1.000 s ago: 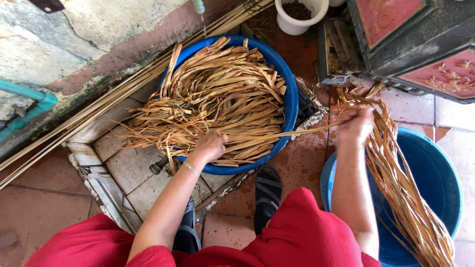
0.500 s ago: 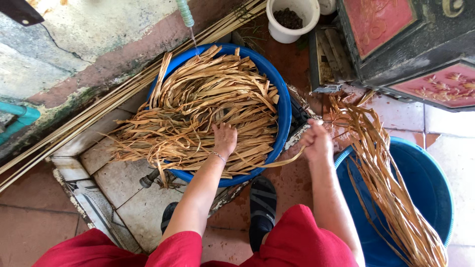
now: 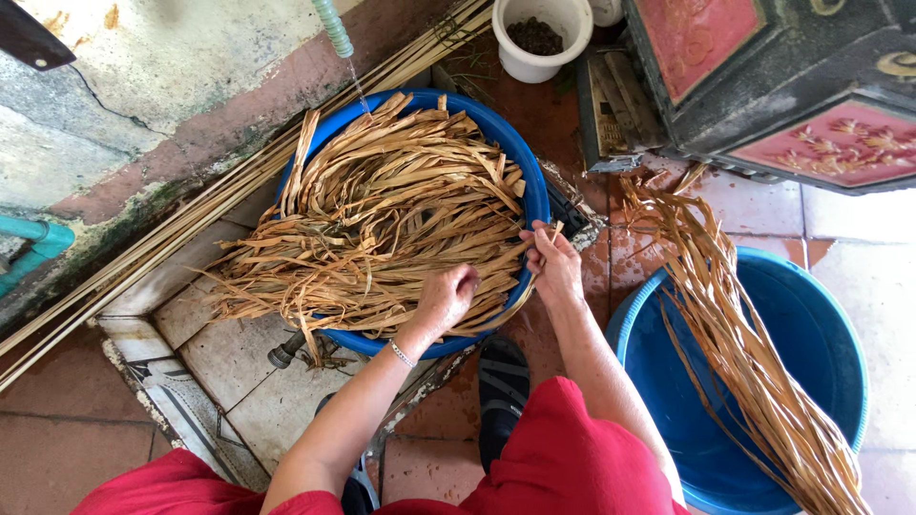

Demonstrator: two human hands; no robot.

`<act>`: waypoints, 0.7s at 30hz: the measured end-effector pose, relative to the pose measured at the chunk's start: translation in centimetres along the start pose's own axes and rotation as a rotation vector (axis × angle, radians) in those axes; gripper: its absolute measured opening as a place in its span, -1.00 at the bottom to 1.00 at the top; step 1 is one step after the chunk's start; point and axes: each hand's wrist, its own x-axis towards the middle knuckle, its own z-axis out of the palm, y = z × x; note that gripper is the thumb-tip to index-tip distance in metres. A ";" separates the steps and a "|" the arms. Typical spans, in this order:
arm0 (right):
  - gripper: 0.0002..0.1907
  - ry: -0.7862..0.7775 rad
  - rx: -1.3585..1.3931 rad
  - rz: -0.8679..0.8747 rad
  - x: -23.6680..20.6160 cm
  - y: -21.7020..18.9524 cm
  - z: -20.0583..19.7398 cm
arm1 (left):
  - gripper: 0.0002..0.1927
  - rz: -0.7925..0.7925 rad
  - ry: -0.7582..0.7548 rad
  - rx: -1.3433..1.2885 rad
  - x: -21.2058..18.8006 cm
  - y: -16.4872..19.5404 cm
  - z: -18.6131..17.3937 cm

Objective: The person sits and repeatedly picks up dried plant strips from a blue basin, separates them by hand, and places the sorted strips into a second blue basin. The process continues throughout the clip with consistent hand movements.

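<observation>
Dried leaf strips, long, flat and tan, fill a round blue basin on the tiled floor, and many hang over its near and left rim. The left hand lies on the heap at the near side with the fingers curled down into the strips, pressing them. The right hand is at the right rim and pinches one thin strip between thumb and fingers. The strips look light and flexible but tangled, and probably damp, because a thin stream of water falls from a green hose above. I judge it is better to take one strip near its end and pull it slowly, since dry parts may split. A second bundle of strips hangs over a blue tub at the right. The floor is of worn red and grey tiles, with long canes along a cracked wall, a white pot and a dark cabinet with red panels.
</observation>
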 end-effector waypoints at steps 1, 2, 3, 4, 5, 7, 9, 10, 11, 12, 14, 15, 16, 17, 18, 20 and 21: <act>-0.80 -0.020 -0.030 -0.053 -0.2 0.0 0.0 | -0.91 -0.072 -0.067 0.017 -0.2 0.9 0.0; -0.79 -0.042 -0.060 -0.107 -0.5 -0.1 0.1 | -0.87 -0.142 -0.132 0.036 -0.3 1.7 0.1; -0.78 -0.063 -0.091 -0.159 -1.1 -0.2 0.5 | -0.84 -0.215 -0.197 0.054 -0.3 2.6 0.2; -0.78 -0.065 -0.138 -0.147 -1.8 -0.3 0.9 | -0.82 -0.226 -0.203 0.029 -0.1 3.2 0.2; -0.78 -0.066 -0.186 -0.136 -2.6 -0.2 1.3 | -0.80 -0.237 -0.209 0.004 0.5 3.7 0.2; -0.78 -0.108 -0.217 -0.109 -4.0 -0.2 2.3 | -0.77 -0.177 -0.139 -0.101 2.0 4.2 0.4; -0.75 -0.190 -0.182 -0.080 -4.9 -0.1 2.8 | -0.76 -0.026 0.012 -0.259 3.7 4.5 0.6; -0.73 -0.226 -0.132 -0.058 -5.0 0.0 2.9 | -0.77 -0.012 -0.006 -0.257 4.4 4.7 0.7; -0.70 -0.262 -0.082 -0.034 -5.0 0.1 2.8 | -0.78 0.000 -0.026 -0.255 4.9 4.8 0.9; -0.68 -0.298 -0.030 -0.011 -4.8 0.3 2.7 | -0.78 0.013 -0.046 -0.252 5.2 5.1 0.9; -0.75 -0.246 -0.057 -0.066 -4.3 0.7 2.2 | -0.76 -0.001 -0.102 -0.107 5.1 5.6 1.1; -0.77 -0.217 -0.070 -0.088 -4.1 1.0 2.0 | -0.75 -0.013 -0.132 -0.036 4.9 6.0 1.2; -0.77 -0.191 -0.067 -0.096 -4.0 1.3 1.8 | -0.76 -0.005 -0.140 -0.003 4.6 6.3 1.2; -0.77 -0.168 -0.065 -0.105 -4.1 1.5 1.8 | -0.78 0.002 -0.146 0.029 4.3 6.6 1.3; -0.76 -0.148 -0.064 -0.118 -4.2 1.7 1.9 | -0.78 0.013 -0.149 0.063 4.2 6.9 1.4; -0.77 -0.067 -0.036 -0.118 -4.5 2.0 1.9 | -0.78 0.010 -0.167 0.116 4.1 7.5 1.8; -0.77 -0.027 -0.023 -0.114 -4.9 1.9 2.0 | -0.75 0.004 -0.176 0.142 4.2 7.8 2.2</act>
